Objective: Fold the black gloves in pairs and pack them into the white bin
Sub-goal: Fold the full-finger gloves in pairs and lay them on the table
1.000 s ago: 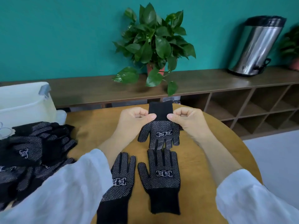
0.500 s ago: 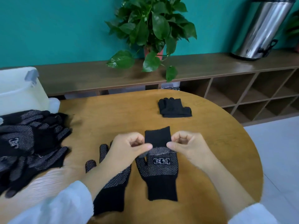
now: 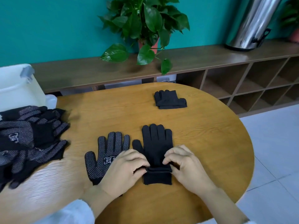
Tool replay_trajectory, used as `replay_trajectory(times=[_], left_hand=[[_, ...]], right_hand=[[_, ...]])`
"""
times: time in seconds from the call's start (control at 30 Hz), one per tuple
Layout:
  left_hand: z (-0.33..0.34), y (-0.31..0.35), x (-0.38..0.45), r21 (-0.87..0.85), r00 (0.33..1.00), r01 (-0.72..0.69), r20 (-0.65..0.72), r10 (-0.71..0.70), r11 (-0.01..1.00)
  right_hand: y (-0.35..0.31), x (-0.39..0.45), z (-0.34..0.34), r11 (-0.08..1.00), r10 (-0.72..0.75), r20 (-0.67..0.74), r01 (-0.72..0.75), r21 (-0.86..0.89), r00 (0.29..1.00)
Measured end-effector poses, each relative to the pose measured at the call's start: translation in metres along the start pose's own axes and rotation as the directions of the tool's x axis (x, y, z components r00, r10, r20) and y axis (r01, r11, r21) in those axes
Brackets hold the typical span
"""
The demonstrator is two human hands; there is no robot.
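Both hands (image 3: 157, 167) on glove cuff (image 3: 157, 175)

Surface (image 3: 113, 113): round wood, before me.
Shelf (image 3: 202, 60): long, brown, cubbies below, behind my surface.
Plant (image 3: 145, 21): potted, on shelf.
Steel urn (image 3: 252, 25): right, on shelf.

A round wooden table (image 3: 202, 136) fills the middle and lower frame. At its left edge lies a loose pile of black gloves (image 3: 29, 139), with a white bin (image 3: 17, 89) just behind it at upper left. Near the centre, a dotted glove (image 3: 106, 152) lies palm up, and just right of it a stacked pair of gloves (image 3: 155, 143) lies flat. Toward the far edge sits a folded pair (image 3: 169, 100).
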State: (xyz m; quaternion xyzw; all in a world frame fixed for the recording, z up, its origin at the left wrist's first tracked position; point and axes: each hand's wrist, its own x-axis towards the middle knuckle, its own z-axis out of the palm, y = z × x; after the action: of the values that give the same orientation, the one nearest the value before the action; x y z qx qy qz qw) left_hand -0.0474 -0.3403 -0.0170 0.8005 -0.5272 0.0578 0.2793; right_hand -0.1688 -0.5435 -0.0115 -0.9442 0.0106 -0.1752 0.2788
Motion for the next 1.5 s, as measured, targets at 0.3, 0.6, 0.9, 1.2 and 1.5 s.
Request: replay_trajectory(times=[0.3,0.6,0.9,1.2,1.5], left_hand=[[0.000,-0.002,-0.003,0.051,0.999,-0.047,-0.013,0.047,0.998],[-0.009,-0.007,-0.002,0.134,0.987,-0.160,0.007,0.161,0.978],[-0.008,-0.008,-0.008,0.207,0.988,-0.122,-0.070,0.139,0.971],[-0.014,-0.016,-0.008,0.073,0.995,-0.085,0.048,0.082,0.994],[-0.024,-0.007,0.027,0.115,0.996,-0.016,0.094,0.005,0.993]], right_hand=[[-0.002,0.000,-0.001,0.999,-0.016,-0.011,0.016,-0.036,1.000],[-0.007,0.004,0.002,0.989,-0.092,-0.029,0.088,-0.119,0.995],[-0.016,0.008,0.004,0.957,-0.203,-0.032,0.191,-0.219,0.979],[-0.014,0.006,0.011,0.941,-0.228,-0.007,0.219,-0.257,0.974],[-0.029,0.032,0.010,0.981,0.104,-0.260,-0.142,-0.131,0.960]])
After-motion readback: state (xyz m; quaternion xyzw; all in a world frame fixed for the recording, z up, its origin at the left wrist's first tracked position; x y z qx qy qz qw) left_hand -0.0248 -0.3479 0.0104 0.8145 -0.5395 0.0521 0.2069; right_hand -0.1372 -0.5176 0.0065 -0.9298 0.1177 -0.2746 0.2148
